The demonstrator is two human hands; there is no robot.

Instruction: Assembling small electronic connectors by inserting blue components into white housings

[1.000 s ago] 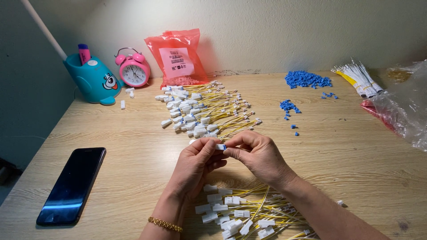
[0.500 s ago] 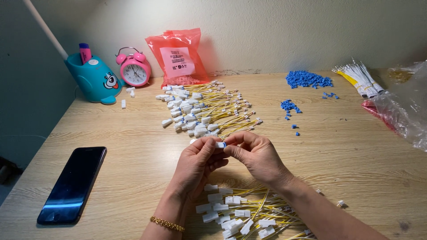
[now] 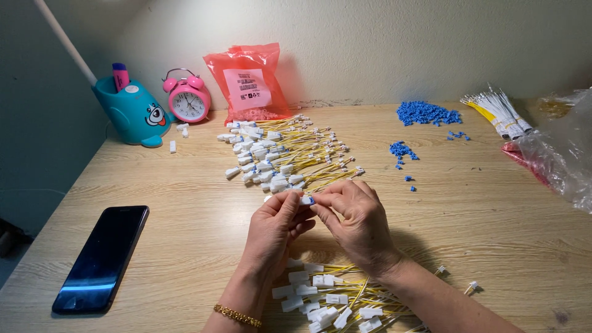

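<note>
White plastic connector [image 3: 306, 200] with a bit of blue at its tip is pinched right between both hands, dead centre over the wooden surface [image 3: 493, 234]. Left hand [image 3: 275, 223] has its fingertips pressed together on the connector from the 9 o'clock side, right hand [image 3: 356, 221] closes on it from 3 o'clock, thumb and forefinger meeting at the same spot. So neither hand is really nearer, they're both on it. Its long axis looks roughly 9-to-3, though the piece is tiny and mostly covered by fingers, so I can't tell more than that.

Working outward: at 6 o'clock, under the wrists, there's a loose pile of yellow wires with white plugs [image 3: 333, 299]. At 12 o'clock, a bigger fanned-out batch of wired connectors [image 3: 283, 157]. Around 1 to 2 o'clock, small blue caps [image 3: 427, 113] in a heap, with a smaller scatter nearer in. Further out at 2 o'clock, a bundle of white and yellow strips [image 3: 498, 111] and a clear plastic bag [image 3: 564, 154] at 3. Black phone [image 3: 103, 259] lies at 8 o'clock. Along the back: teal pen holder [image 3: 132, 114], pink alarm clock [image 3: 187, 98], red bag [image 3: 250, 83].
</note>
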